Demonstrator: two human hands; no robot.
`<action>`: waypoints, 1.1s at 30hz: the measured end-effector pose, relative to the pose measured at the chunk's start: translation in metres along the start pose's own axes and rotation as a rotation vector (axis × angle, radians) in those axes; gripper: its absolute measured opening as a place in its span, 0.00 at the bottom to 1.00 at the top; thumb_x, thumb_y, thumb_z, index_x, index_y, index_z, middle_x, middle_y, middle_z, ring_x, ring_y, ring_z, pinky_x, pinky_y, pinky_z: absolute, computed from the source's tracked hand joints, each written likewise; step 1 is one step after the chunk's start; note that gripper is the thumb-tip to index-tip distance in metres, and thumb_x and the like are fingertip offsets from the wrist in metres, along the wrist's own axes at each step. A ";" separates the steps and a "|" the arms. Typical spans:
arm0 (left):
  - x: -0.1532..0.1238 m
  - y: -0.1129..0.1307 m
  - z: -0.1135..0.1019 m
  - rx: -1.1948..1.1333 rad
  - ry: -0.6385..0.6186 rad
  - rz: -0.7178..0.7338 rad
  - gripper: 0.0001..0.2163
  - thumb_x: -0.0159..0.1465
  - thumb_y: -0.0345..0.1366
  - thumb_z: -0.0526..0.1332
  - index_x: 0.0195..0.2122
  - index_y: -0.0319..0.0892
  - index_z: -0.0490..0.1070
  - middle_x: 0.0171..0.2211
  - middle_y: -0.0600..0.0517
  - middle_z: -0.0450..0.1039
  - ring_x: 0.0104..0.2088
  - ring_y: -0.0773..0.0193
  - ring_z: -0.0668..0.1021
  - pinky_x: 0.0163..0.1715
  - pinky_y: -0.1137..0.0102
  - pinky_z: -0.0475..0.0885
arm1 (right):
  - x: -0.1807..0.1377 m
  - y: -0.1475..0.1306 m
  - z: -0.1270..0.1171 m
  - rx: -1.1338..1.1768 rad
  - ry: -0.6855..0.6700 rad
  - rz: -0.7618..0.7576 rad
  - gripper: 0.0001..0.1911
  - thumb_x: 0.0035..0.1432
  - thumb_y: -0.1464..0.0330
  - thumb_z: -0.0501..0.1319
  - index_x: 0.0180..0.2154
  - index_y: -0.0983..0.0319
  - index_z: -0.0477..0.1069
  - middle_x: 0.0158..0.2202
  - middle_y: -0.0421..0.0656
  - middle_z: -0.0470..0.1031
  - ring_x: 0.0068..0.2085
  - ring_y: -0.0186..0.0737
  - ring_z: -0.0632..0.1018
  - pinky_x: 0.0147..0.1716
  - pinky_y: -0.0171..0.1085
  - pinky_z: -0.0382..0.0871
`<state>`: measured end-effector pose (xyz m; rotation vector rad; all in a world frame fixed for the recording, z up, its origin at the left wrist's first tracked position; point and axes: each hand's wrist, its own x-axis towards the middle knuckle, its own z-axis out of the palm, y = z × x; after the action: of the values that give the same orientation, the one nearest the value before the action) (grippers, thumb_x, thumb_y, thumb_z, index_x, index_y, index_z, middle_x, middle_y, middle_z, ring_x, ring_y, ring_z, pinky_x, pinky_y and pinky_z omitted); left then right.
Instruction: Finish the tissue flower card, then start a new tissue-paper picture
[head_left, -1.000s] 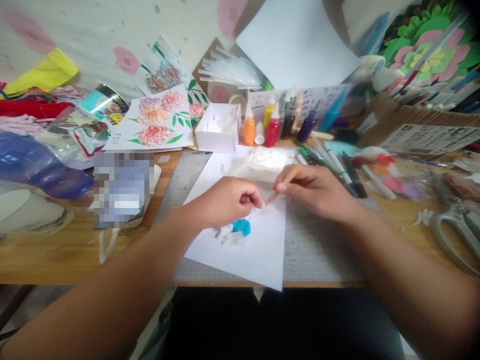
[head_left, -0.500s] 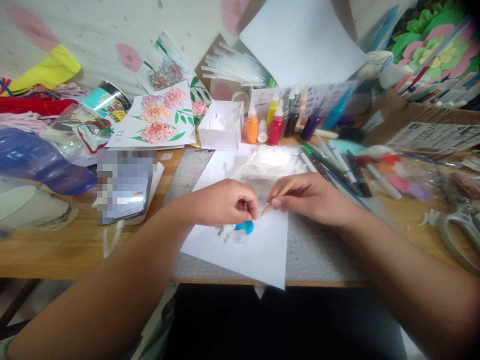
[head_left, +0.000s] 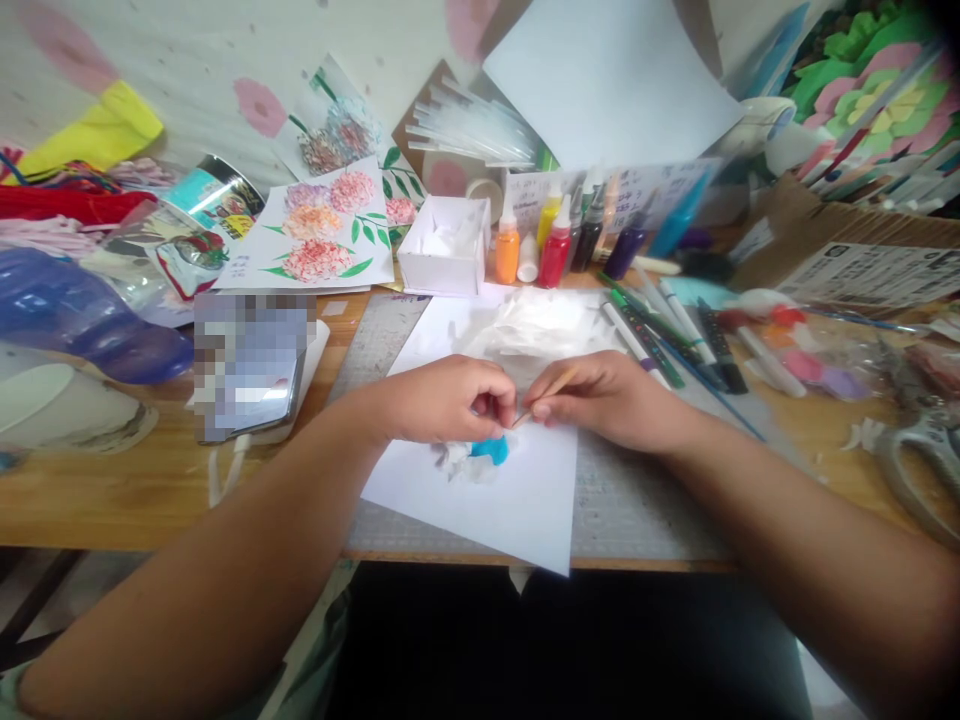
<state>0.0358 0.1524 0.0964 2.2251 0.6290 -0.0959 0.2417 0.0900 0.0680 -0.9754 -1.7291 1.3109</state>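
My right hand [head_left: 615, 400] pinches a thin wooden stick [head_left: 559, 381], its point slanting down toward my left fingertips. My left hand [head_left: 461, 400] is curled, thumb and fingers pressed together close to the stick's tip; anything between them is too small to make out. Under the left hand, a bright blue round patch or small object [head_left: 490, 450] shows beside crumpled white tissue-like bits [head_left: 461, 464]. Both rest on a white sheet of paper [head_left: 525, 520]. Beyond my hands, a loose pile of thin white pieces [head_left: 536, 322] lies on the same sheet.
A grey cutting mat [head_left: 637, 510] lies beneath the sheet. Behind stand a white box [head_left: 442, 265] and paint bottles, among them a red one [head_left: 555, 255]. Markers [head_left: 686, 325] and scissors [head_left: 919, 460] are on the right. A phone [head_left: 259, 370] and paper cup [head_left: 71, 410] are on the left.
My right hand has shifted slightly left, bringing the stick closer to the left fingers. The stick's tip is a little higher, and the left hand has barely moved.
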 end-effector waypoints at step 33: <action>0.007 -0.001 0.017 0.158 0.164 -0.004 0.02 0.54 0.30 0.58 0.25 0.42 0.66 0.31 0.56 0.65 0.28 0.69 0.69 0.30 0.71 0.63 | -0.008 -0.009 -0.028 -0.221 0.097 -0.084 0.11 0.58 0.63 0.62 0.27 0.62 0.67 0.33 0.45 0.77 0.34 0.38 0.77 0.33 0.38 0.69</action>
<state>0.0444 0.1434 0.0826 2.4016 0.7365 0.0375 0.2688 0.0920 0.0816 -1.0585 -1.8468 1.0178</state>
